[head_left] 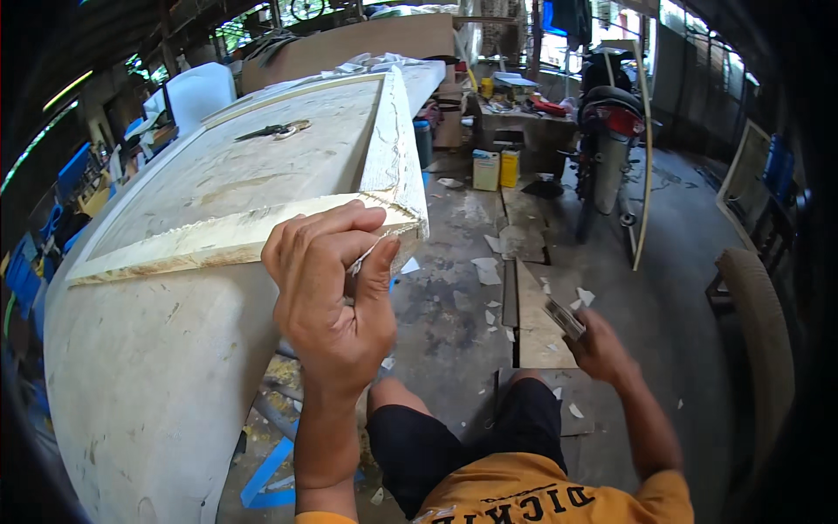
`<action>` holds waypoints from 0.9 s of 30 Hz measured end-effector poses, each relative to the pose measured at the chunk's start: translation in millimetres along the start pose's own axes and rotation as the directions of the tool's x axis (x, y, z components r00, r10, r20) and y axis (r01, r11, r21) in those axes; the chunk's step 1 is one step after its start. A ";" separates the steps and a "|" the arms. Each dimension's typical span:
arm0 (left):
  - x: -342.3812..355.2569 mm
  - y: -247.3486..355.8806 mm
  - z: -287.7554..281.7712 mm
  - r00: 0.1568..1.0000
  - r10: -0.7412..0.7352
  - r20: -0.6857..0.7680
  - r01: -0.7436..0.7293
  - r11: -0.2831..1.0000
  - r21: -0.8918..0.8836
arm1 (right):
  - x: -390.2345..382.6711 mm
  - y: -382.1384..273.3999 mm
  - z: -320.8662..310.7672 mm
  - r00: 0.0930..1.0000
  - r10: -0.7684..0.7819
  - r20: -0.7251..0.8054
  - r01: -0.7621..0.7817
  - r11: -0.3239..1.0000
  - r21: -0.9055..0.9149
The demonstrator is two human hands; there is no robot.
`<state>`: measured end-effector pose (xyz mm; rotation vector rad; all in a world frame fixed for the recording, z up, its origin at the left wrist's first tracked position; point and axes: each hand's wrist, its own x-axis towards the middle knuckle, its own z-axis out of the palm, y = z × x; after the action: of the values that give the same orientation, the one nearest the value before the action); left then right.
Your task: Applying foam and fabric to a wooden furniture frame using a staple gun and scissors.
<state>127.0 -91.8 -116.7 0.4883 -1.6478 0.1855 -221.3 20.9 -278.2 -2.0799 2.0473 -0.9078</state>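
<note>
My left hand [332, 288] is closed at the near right corner of a pale wooden frame [183, 244], its fingers gripping a white, frayed sheet edge [393, 205] that wraps the corner. The frame lies on a large off-white, worn panel [131, 367]. Low at my right side, my right hand [598, 349] is closed on a small metal hand tool [563, 319], whose exact kind I cannot make out. A pair of scissors [271, 132] lies on the panel inside the frame.
A motorcycle [611, 127] with a long leaning strip [642, 210] stands ahead right. A cluttered bench [524, 113] and yellow container [510, 168] are at the back. Paper scraps [487, 269] and a board [541, 341] lie on the floor. A curved padded piece [755, 341] stands at right.
</note>
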 end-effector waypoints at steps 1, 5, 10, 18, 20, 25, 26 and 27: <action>1.8 1.4 -1.5 1.000 0.001 0.008 -0.001 1.000 0.025 | -27.5 45.7 26.6 0.968 0.238 0.086 -0.239 0.971 0.006; 8.2 -3.2 -11.4 0.999 -0.031 -0.014 0.029 0.993 -0.113 | -207.2 323.2 201.1 0.764 0.624 0.163 -0.638 0.769 0.049; 14.2 -6.0 -34.6 0.982 0.019 0.190 -0.113 0.860 0.497 | -300.1 330.8 253.1 0.510 0.827 0.236 -0.814 0.552 -0.178; 20.9 -16.5 -30.6 0.946 0.128 0.298 -0.269 0.823 0.501 | -301.9 291.8 257.7 0.715 0.683 0.150 -0.675 0.730 -0.109; 19.4 -18.7 -25.9 0.944 0.196 0.265 -0.308 0.810 0.499 | -300.6 293.9 254.9 0.667 0.720 0.192 -0.725 0.686 -0.058; 18.6 -10.7 -1.8 0.952 0.221 0.214 -0.296 0.849 0.437 | -259.8 299.3 231.0 0.797 0.599 0.076 -0.584 0.797 -0.157; 13.7 -10.2 -1.5 0.953 0.221 0.207 -0.291 0.855 0.429 | -224.5 284.5 221.2 0.749 0.659 0.075 -0.662 0.749 0.027; 7.2 -8.7 -2.8 0.959 0.230 0.166 -0.279 0.872 0.403 | -186.5 266.8 209.1 0.785 0.615 0.078 -0.619 0.782 0.071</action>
<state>132.7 -99.9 -110.7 0.6139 -1.7853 0.7379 -347.7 97.5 -635.8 -1.2066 2.3636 -0.7891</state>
